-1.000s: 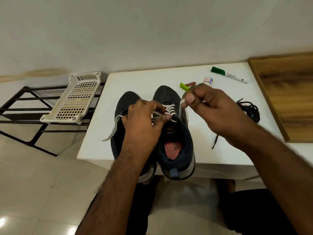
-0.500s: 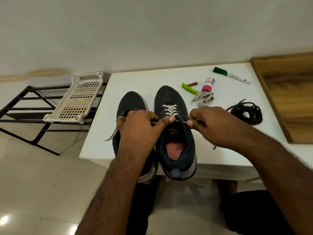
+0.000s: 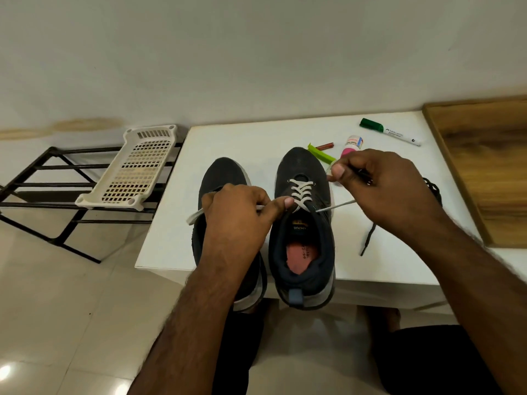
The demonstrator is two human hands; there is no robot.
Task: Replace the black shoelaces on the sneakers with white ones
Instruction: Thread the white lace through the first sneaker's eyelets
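Head view: two dark sneakers side by side at counter [image 3: 251,138] front edge. Right sneaker [image 3: 302,238] has white lace [image 3: 301,192] crisscrossed in upper eyelets. Left hand [image 3: 239,212] fingers pinch the lace's left end over left sneaker [image 3: 219,172]; right hand [image 3: 379,183] fingers curled, pinching the right end, taut. Black lace [image 3: 368,238] lies on counter to the right.

Both forearms reaching forward from bottom of view, bare. Left hand [image 3: 239,212] knuckles up, fingers curled, thumb extended rightward, pinching one end of white lace [image 3: 302,192]. Right hand [image 3: 382,192] raised slightly higher and farther forward, fingers curled, thumb tip visible at left side, gripping other lace end. Hands apart, not touching.
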